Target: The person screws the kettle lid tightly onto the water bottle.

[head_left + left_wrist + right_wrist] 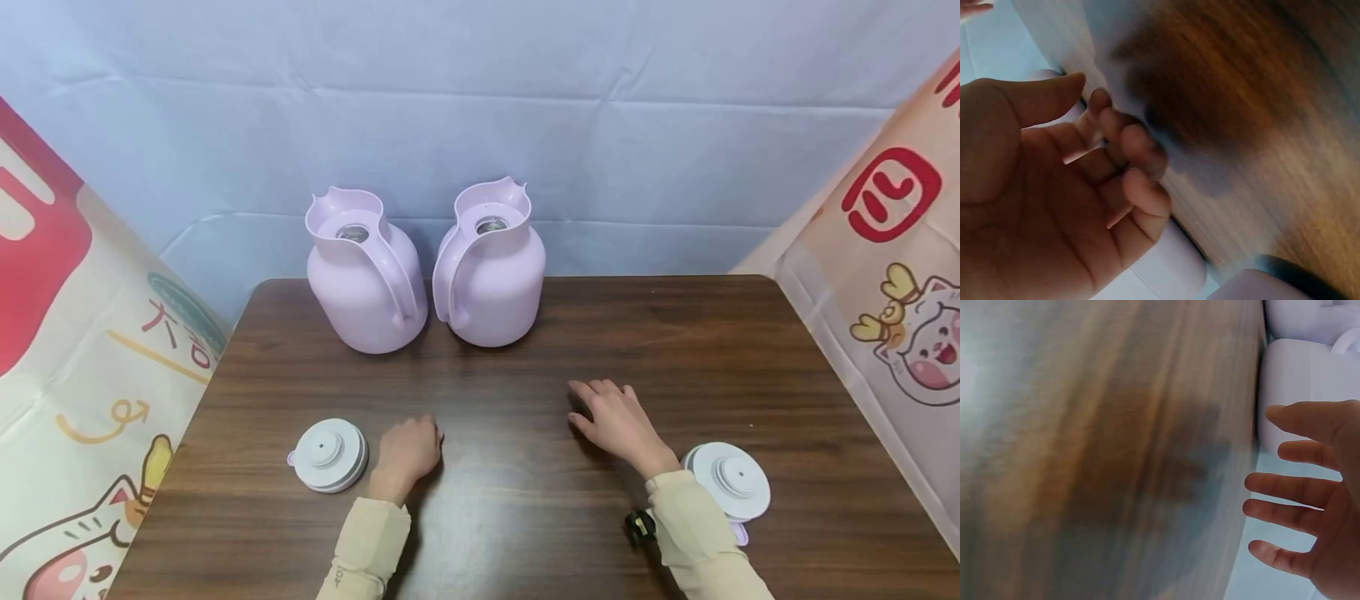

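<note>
My left hand (408,452) hovers close over the table between a white jug lid (327,454) and the table's middle, its fingers loosely curled around nothing in the left wrist view. My right hand (618,423) reaches forward with fingers spread and holds nothing. Beside my right forearm lies a second white lid (729,479), partly covered by the sleeve. Two lilac thermos jugs stand upright at the back: the left jug (367,292) and the right jug (498,287). Both have uncovered mouths, and their handles face each other. Each lid has a small lilac tab.
The brown wooden table (510,517) ends just behind the jugs, where a pale cloth backdrop (675,167) hangs. Printed cloths with cartoon figures flank it on the left (97,333) and right. A small black object (639,527) shows at my right wrist.
</note>
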Available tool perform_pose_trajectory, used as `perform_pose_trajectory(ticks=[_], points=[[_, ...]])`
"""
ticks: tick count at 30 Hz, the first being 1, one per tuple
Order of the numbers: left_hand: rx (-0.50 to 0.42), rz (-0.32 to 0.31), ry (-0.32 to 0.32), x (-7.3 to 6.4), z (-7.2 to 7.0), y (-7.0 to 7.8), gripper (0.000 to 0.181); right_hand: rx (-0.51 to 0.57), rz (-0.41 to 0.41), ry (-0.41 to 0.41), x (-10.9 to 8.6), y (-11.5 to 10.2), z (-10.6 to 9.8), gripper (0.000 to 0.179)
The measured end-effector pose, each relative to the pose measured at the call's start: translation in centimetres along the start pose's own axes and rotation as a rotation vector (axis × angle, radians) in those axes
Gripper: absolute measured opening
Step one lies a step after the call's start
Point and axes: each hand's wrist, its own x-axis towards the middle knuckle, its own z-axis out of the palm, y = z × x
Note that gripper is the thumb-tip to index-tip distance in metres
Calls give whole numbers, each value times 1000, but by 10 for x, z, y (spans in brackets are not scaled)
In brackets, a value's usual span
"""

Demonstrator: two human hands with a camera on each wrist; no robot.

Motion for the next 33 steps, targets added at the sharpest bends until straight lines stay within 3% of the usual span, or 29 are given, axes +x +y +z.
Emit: perform_pose_trajectory(ticks=[14,25,33], points=[[-14,-12,-134,0,-8,0,17,5,-116,25,32,-19,-31,39],[-43,26,-177,4,-6,-3,22,-46,-186,-36,69,-46,-46,41],[-94,17,-222,5,-7,-5,24,67,-233,-71,91,-66,-52,43]])
